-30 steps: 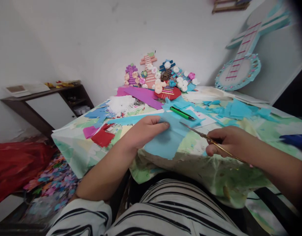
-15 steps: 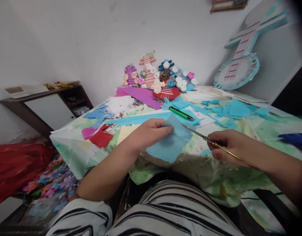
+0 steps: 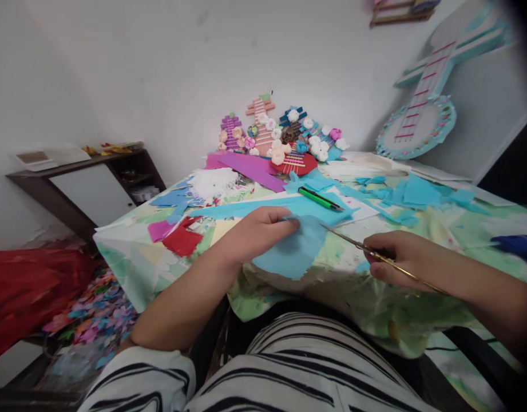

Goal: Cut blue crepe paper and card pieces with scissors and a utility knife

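Observation:
My left hand (image 3: 257,233) pinches the top edge of a light blue paper sheet (image 3: 291,252) that lies at the near edge of the table (image 3: 130,252). My right hand (image 3: 403,256) grips gold-handled scissors (image 3: 355,244), their thin blades pointing left at the paper's right edge. A long blue paper strip (image 3: 246,209) lies just behind my left hand.
A green pen (image 3: 319,198), blue paper scraps (image 3: 411,194), red (image 3: 182,241) and magenta (image 3: 159,230) pieces litter the tabletop. Small paper guitars with flowers (image 3: 280,140) stand at the far edge. A large blue guitar cutout (image 3: 422,109) leans on the wall. A dark shelf (image 3: 74,183) stands left.
My left hand has gathered the blue sheet, which looks smaller and more folded. The scissors have stayed at its right edge, shifting only slightly.

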{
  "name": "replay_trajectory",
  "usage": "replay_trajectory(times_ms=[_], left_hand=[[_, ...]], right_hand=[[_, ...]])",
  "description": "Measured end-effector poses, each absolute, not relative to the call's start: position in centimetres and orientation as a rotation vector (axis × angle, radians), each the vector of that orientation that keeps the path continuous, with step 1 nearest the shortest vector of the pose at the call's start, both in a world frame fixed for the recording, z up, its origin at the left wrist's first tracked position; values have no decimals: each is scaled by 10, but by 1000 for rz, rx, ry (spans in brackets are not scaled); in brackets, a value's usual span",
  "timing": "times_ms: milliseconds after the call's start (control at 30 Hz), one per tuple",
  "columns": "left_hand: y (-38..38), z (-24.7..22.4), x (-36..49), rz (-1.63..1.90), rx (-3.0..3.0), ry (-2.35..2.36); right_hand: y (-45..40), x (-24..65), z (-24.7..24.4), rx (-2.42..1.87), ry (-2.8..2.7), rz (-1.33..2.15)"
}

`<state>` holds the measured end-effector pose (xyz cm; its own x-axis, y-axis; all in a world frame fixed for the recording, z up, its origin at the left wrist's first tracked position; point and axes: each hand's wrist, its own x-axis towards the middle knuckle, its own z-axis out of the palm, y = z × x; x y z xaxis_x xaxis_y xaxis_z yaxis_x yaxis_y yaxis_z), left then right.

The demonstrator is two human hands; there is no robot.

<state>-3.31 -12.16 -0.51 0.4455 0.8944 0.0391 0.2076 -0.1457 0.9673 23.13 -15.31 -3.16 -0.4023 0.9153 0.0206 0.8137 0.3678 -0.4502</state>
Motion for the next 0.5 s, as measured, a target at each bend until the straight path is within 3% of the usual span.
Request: replay_trajectory(times_ms=[500], left_hand=[[-130, -12, -19, 630, 1666, 1045]], right_hand=[[-151, 223, -35, -1506, -2482, 619]])
